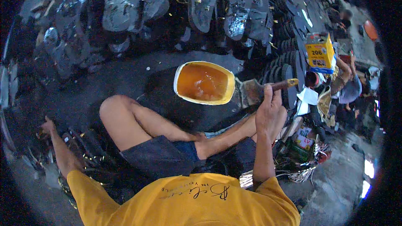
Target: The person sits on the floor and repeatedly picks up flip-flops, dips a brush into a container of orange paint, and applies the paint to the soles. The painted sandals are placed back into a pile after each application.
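My right hand (pixel 269 108) is closed around the brown wooden handle of a flat, wide brush (pixel 285 84). The brush lies sideways in the grip, its broad end beside the right rim of a pale tub (pixel 230 87). Amber liquid (pixel 200 84), like glue, fills much of that tub, which sits on the dark floor in front of my crossed legs. Far to the left, my left hand (pixel 47 126) reaches out beside a heap of dark sole-like pieces (pixel 90 146). Its fingers are small and blurred there, and whether they hold anything does not show.
Dark foot-shaped soles (pixel 121 6), many of them glossy, lie in rows across the far side. Stacked soles (pixel 281 73) stand to the right of the tub. Beyond them are a yellow box (pixel 319 53), a bundle of pale cords (pixel 301 173) and another person (pixel 351 86).
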